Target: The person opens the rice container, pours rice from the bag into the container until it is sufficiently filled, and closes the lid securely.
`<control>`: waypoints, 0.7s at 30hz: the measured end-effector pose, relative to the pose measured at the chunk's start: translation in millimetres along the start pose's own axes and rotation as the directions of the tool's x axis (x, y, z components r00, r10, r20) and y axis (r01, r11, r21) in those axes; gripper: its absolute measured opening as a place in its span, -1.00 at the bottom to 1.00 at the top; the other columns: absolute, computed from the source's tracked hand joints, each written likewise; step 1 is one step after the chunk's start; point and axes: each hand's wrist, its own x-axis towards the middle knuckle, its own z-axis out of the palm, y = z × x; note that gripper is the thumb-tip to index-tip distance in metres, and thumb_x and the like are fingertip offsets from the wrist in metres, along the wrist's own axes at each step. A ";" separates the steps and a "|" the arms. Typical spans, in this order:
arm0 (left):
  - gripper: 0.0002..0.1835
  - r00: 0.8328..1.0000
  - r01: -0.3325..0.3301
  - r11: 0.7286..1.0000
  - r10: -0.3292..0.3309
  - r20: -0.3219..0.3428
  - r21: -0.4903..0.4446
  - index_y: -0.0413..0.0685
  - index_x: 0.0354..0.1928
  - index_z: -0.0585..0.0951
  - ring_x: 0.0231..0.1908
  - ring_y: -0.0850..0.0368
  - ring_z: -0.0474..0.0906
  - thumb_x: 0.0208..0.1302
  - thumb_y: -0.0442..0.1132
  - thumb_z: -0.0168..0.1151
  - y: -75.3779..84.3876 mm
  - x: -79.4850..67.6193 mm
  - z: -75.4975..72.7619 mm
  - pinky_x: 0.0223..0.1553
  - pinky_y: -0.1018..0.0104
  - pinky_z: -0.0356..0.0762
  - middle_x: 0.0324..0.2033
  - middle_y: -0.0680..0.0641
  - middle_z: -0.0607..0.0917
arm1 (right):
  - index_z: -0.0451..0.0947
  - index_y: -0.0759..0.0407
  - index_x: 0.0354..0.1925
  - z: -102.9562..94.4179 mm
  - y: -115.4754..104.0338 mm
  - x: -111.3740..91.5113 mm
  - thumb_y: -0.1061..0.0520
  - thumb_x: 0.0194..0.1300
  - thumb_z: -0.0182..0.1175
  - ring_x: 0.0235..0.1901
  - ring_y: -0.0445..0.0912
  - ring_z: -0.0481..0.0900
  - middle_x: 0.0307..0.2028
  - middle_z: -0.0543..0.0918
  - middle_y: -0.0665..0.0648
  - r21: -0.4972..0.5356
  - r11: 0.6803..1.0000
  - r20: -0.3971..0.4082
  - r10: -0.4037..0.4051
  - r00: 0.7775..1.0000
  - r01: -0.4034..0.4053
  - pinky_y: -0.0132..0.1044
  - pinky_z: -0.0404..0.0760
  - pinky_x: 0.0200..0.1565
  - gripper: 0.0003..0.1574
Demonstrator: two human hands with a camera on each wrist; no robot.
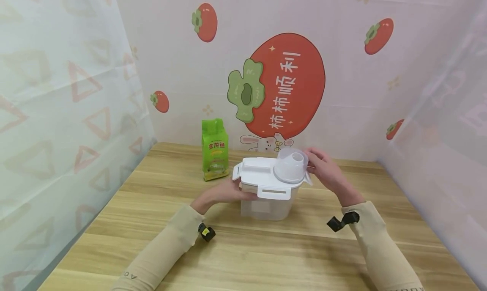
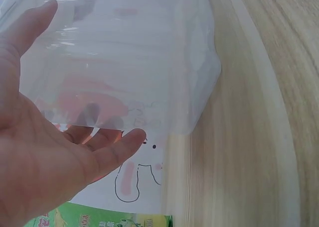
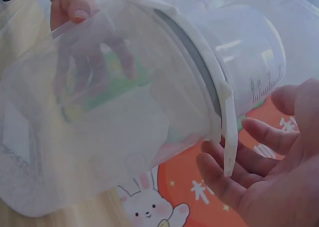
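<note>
From my end, the translucent container (image 1: pixel 283 208) is mid-bench, its lid (image 1: pixel 258 179) facing up and the lid's long axis running left to right. The clear cup (image 1: pixel 292 166) rises at the right end. Whether the base sits flat, I can't quite judge from this angle. My left hand (image 1: pixel 225 192) wraps the left end, thumb on the near wall, fingers behind. My right hand (image 1: pixel 327 172) is half open at the right end, fingers loosely bent against the latch flap (image 3: pixel 230 137), thumb free. On the bench (image 1: pixel 274 257), a green bag (image 1: pixel 215 153) stands upright behind and left. Beyond hangs a persimmon-print backdrop (image 1: pixel 171 41).
</note>
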 end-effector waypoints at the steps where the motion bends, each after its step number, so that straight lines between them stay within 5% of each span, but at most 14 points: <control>1: -0.15 1.000 -0.006 1.000 0.006 0.001 0.001 0.44 0.37 0.18 0.32 0.19 0.26 0.12 -0.15 0.47 0.0 0.0 0.2 0.40 -0.01 0.18 0.28 0.20 0.37 | 0.44 0.10 0.01 0.9 -2.3 -0.7 -0.10 0.55 -0.10 -0.08 -0.28 0.60 -0.09 0.58 -0.08 -0.010 1.000 -0.007 -0.008 1.000 0.008 -0.47 0.61 -0.03 -0.64; 8: -0.13 1.000 -0.022 1.000 0.022 0.003 -0.003 0.36 0.38 0.18 0.32 0.16 0.25 0.11 -0.22 0.47 1.4 1.2 0.7 0.40 -0.05 0.17 0.29 0.15 0.37 | 0.26 0.31 0.29 12.8 -15.1 -5.4 -0.28 0.52 -0.17 0.18 -0.21 0.47 0.27 0.41 0.25 -0.090 0.995 -0.043 -0.056 0.998 0.052 -0.51 0.50 0.15 -0.24; 17: -0.14 1.000 0.026 0.999 -0.026 0.011 -0.033 0.26 0.39 0.18 0.32 0.12 0.23 0.13 -0.31 0.43 18.0 -3.1 1.7 0.41 -0.05 0.15 0.29 0.08 0.36 | 0.36 0.18 0.27 32.4 -18.3 -6.2 -0.09 0.54 -0.09 0.22 0.01 0.41 0.26 0.47 0.25 -0.247 0.954 -0.109 -0.203 0.973 0.172 -0.41 0.48 0.14 -0.48; 21: -0.17 1.000 0.011 0.999 -0.011 0.012 -0.030 0.20 0.38 0.19 0.33 0.08 0.23 0.15 -0.29 0.42 31.5 -7.7 0.9 0.41 -0.08 0.15 0.29 0.05 0.36 | 0.43 0.20 0.19 40.6 -13.7 -4.4 0.05 0.47 0.03 0.29 0.05 0.37 0.25 0.49 0.25 -0.312 0.919 -0.138 -0.294 0.946 0.240 -0.14 0.40 0.25 -0.58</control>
